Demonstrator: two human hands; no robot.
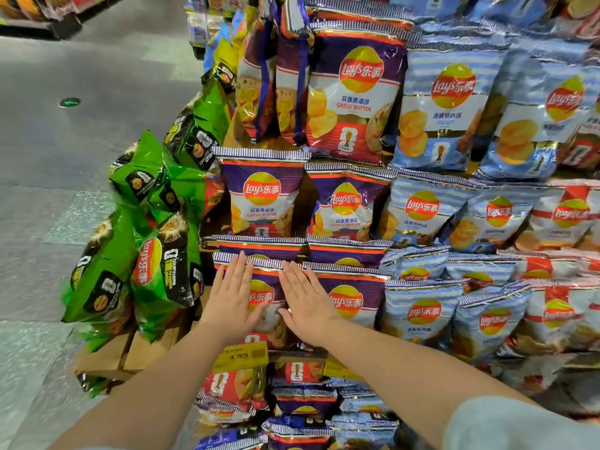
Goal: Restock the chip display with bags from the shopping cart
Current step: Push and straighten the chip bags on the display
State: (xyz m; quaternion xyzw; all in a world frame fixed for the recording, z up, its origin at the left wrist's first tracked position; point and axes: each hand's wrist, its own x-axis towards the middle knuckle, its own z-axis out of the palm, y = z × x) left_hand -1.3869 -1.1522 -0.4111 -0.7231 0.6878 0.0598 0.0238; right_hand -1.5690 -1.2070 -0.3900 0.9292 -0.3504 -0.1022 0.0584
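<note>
A stepped chip display fills the view, with purple garlic-butter bags [355,102] on the left columns and pale blue bags [444,118] to their right. My left hand [232,298] and my right hand [306,303] lie flat, fingers straight, side by side on a purple bag [264,295] standing in the front row of a low tier. Both palms press its face. Another purple bag [354,300] stands just right of it. The shopping cart is not in view.
Green chip bags [152,264] lean on the display's left end above cardboard boxes [130,352]. A yellow price tag [242,355] hangs below my hands, with more bags [302,404] beneath. Red-and-white bags [565,219] are at the right. Grey aisle floor [81,141] lies to the left.
</note>
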